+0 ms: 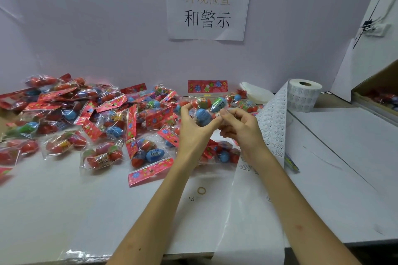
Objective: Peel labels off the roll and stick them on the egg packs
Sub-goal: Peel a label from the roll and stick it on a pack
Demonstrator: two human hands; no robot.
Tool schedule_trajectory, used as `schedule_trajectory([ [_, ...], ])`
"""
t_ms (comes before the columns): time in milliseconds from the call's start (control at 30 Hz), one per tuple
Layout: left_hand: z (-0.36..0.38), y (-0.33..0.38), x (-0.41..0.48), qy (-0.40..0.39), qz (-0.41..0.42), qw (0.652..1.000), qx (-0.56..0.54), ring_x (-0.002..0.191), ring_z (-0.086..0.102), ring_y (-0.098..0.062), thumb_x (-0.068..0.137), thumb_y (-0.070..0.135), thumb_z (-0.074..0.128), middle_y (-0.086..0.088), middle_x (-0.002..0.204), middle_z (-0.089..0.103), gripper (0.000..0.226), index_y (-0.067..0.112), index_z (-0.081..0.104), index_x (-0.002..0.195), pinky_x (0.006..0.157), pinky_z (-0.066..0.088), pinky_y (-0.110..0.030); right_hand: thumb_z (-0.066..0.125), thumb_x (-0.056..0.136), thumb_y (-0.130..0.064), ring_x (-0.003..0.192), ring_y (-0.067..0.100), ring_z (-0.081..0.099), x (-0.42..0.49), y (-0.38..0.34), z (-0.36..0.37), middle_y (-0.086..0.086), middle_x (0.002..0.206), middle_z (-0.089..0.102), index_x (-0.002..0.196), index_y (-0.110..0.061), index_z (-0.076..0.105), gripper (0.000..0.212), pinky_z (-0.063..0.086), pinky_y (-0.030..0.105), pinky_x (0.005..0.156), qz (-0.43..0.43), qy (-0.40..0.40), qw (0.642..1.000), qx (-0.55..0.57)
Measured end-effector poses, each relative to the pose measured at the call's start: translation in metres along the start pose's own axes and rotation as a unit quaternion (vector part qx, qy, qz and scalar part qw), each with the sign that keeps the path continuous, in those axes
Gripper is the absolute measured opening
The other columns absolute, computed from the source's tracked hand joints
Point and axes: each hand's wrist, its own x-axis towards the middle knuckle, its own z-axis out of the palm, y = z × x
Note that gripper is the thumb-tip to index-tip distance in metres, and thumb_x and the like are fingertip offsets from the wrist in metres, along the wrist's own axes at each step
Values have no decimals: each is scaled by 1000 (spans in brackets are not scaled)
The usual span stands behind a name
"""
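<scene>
Left hand (pixel 191 127) and right hand (pixel 239 127) grip one egg pack (pixel 203 103) near one roll (pixel 303 97).

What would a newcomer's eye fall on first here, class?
A heap of red-topped egg packs covers the left of the table. At centre, the left hand and right hand pinch one raised pack. Right rear stands the label roll, its strip trailing forward.

Packs (pixel 86 118) crowd the left and rear of the table (pixel 53 211), up to the wall (pixel 107 28). Bare surface lies in front of them and right of the label strip (pixel 273 118), which runs down from the roll (pixel 303 97).
</scene>
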Motion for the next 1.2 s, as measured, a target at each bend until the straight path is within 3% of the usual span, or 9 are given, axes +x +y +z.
schedule_trajectory([
  [100, 1, 1, 0, 6, -6, 1000, -4, 93, 71, -13, 81, 41, 84, 9, 114, 59, 70, 38, 35, 131, 68, 58, -17, 67, 97, -27, 68, 27, 67, 0, 1, 0, 21, 86, 73, 95, -2, 69, 25, 58, 33, 65, -1, 1, 1000, -6],
  [233, 2, 2, 0, 16, -1, 1000, 3, 90, 71, -9, 81, 41, 84, 13, 110, 58, 71, 36, 35, 133, 71, 59, -18, 66, 98, -26, 67, 26, 68, 0, 2, 1, 13, 82, 73, 96, -2, 69, 24, 58, 31, 63, -1, -1, 1000, -17],
  [433, 0, -1, 3, 58, 0, 998, -6, 79, 73, -11, 89, 16, 76, 3, 105, 64, 51, 31, 43, 125, 65, 58, -20, 65, 99, -23, 67, 24, 69, -2, 0, 4, 6, 78, 75, 89, -14, 71, 15, 59, 32, 63, -8, -16, 1000, -17],
  [567, -1, 0, 4, 52, -9, 998, -21, 83, 74, -20, 92, 16, 73, -4, 106, 67, 47, 28, 44, 126, 67, 59, -22, 62, 101, -24, 67, 24, 68, -3, -2, 5, 9, 78, 74, 89, -15, 72, 18, 59, 32, 65, -6, -23, 1000, -11],
  [800, -4, 1, 4, 70, -46, 995, -52, 73, 73, -3, 95, 24, 72, 0, 102, 67, 46, 27, 39, 128, 61, 54, -14, 61, 101, -17, 67, 21, 66, -4, -1, 6, 5, 84, 72, 104, -17, 69, 8, 59, 33, 69, -8, -54, 998, -28],
  [1000, -5, 1, 3, 73, -56, 994, -55, 71, 71, 2, 94, 27, 73, -1, 107, 66, 47, 27, 41, 128, 58, 51, -10, 58, 101, -8, 68, 18, 67, -3, 0, 5, 10, 91, 71, 119, -14, 65, 21, 59, 30, 69, -7, -64, 997, -48],
  [1200, -4, 5, 1, 38, -34, 998, -43, 94, 72, -14, 83, 23, 85, -5, 115, 67, 64, 24, 47, 134, 73, 60, -19, 54, 98, 1, 68, 16, 69, -3, -1, 4, 13, 97, 73, 112, -29, 64, 34, 57, 29, 67, 5, -42, 999, -35],
])
